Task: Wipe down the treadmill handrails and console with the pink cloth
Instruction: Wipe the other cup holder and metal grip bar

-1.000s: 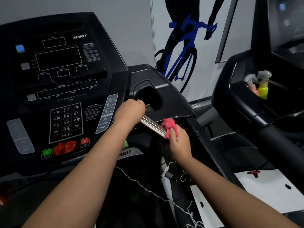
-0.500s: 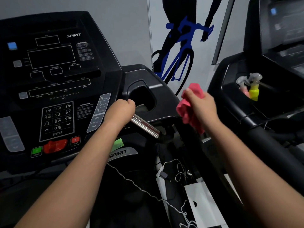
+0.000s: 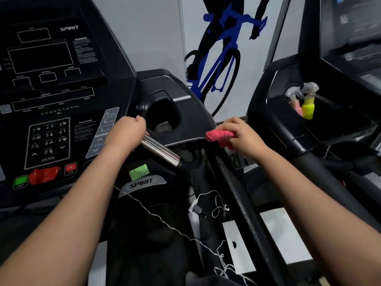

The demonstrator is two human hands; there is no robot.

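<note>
The black treadmill console (image 3: 61, 79) carries the white brand name SPIRIT above its dark display windows, along with WARNING and CAUTION panels, a number keypad (image 3: 47, 141) marked ENTER, a red STOP button (image 3: 70, 168) and a green button (image 3: 20, 181). SPIRIT appears again on a grey badge (image 3: 141, 183) lower down. The left hand (image 3: 127, 133) curls round the shiny chrome handrail bar (image 3: 160, 150) beside the keypad. The right hand (image 3: 241, 135) pinches the bunched pink cloth (image 3: 216, 137) at the front edge of the console's black cup-holder wing (image 3: 185, 124). A second dark treadmill (image 3: 278, 96) stands to the right, with a yellow spray bottle (image 3: 308, 106) and a pink spray bottle (image 3: 296, 107) in its tray. The pale wall (image 3: 154, 34) behind bears a blue-and-black cyclist graphic (image 3: 222, 50); thin white cords (image 3: 208, 198) trail below
</note>
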